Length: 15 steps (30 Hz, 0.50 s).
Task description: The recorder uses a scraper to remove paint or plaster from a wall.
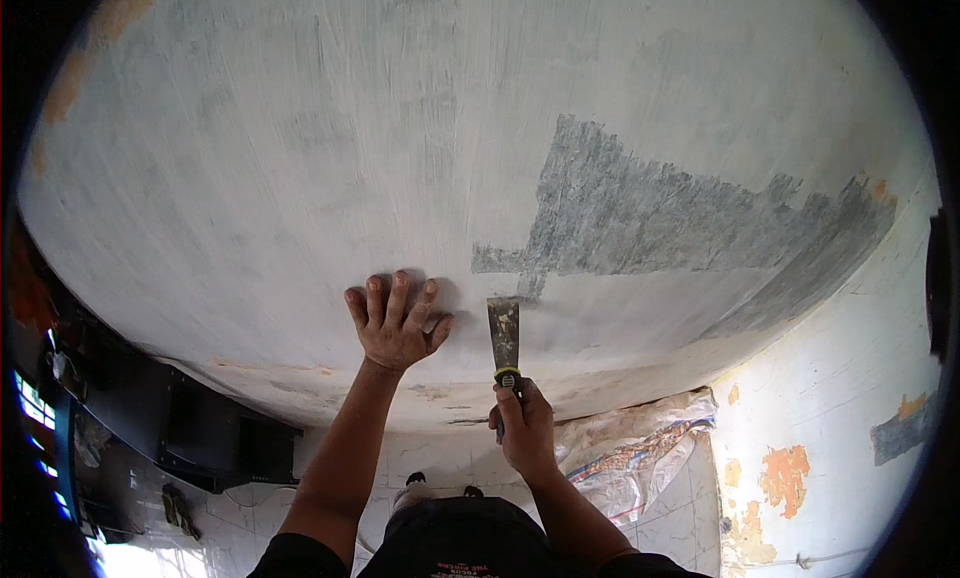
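My right hand [523, 428] grips the dark handle of a putty knife [504, 334], which has a yellow-green collar. Its stained blade points up, and the blade's edge meets the wall at the lower end of a narrow bare strip. My left hand [399, 323] lies against the pale wall [360, 165], palm down with the fingers spread, and holds nothing. Above and right of the knife, a large grey patch [637, 210] with ragged edges shows where the whitish coat is gone. Streaks of thin grey run through the coat elsewhere.
A crumpled plastic sack [630, 458] with debris on it lies along the wall's foot. At the lower left stands a black cabinet [202, 420]. The side wall [825, 398] has peeling orange patches [784, 479]. Marbled tiles [442, 458] cover the floor under my feet.
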### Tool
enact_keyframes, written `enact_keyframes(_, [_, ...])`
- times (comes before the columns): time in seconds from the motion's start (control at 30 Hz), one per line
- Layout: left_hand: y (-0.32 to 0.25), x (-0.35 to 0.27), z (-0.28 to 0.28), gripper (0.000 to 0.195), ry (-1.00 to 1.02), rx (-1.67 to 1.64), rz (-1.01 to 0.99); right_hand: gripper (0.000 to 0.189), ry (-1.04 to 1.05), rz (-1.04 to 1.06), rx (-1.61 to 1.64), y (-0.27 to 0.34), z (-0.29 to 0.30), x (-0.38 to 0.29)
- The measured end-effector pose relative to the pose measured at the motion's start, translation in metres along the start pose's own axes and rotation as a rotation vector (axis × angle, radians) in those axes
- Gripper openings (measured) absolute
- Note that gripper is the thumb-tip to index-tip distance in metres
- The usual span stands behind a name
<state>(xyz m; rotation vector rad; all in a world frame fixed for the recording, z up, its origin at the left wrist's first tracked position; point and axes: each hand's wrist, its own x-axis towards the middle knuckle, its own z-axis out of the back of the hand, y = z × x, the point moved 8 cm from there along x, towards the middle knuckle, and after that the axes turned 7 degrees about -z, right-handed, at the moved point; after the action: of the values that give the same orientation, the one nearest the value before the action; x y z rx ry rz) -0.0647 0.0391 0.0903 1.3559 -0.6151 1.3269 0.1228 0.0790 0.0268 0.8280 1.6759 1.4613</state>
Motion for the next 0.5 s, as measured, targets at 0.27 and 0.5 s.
enact_keyframes(0.27, [0.001, 0.0, 0.001, 0.06, -0.012, 0.003, -0.001, 0.02, 0.007, 0.049, 0.043, -0.005, 0.0, -0.002])
enact_keyframes(0.5, [0.0, 0.001, 0.0, 0.06, -0.007, 0.006, 0.006, 0.019, 0.027, -0.152, 0.07, -0.009, -0.008, -0.011])
